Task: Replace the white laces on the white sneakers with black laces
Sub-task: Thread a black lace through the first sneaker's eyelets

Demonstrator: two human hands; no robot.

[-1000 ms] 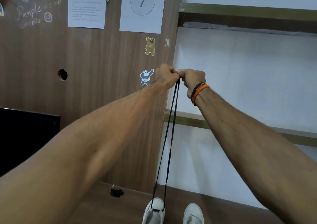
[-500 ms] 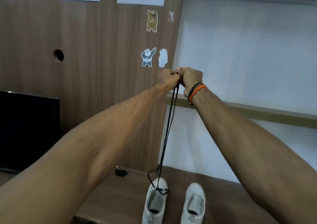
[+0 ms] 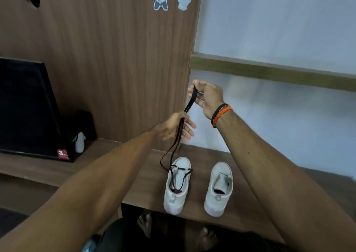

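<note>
Two white sneakers stand side by side on a wooden desk (image 3: 146, 176), toes pointing away from me. The left sneaker (image 3: 177, 186) has a black lace (image 3: 180, 134) threaded through its front eyelets; both strands rise slack from it. My right hand (image 3: 207, 98) pinches the two lace ends together high above the shoes. Lower down, my left hand (image 3: 176, 127) has the doubled strands running between thumb and loosely spread fingers. The right sneaker (image 3: 219, 188) has no lace and its tongue stands up.
A black monitor (image 3: 27, 109) stands at the left on the desk, with a small white figure (image 3: 80, 141) and a dark object beside it. A wooden panel with stickers rises behind. My bare feet (image 3: 146, 224) show under the desk edge.
Both hands have come down from high up. My left hand has left the lace ends and slid down the strands, which now hang slack. The view has tilted down.
</note>
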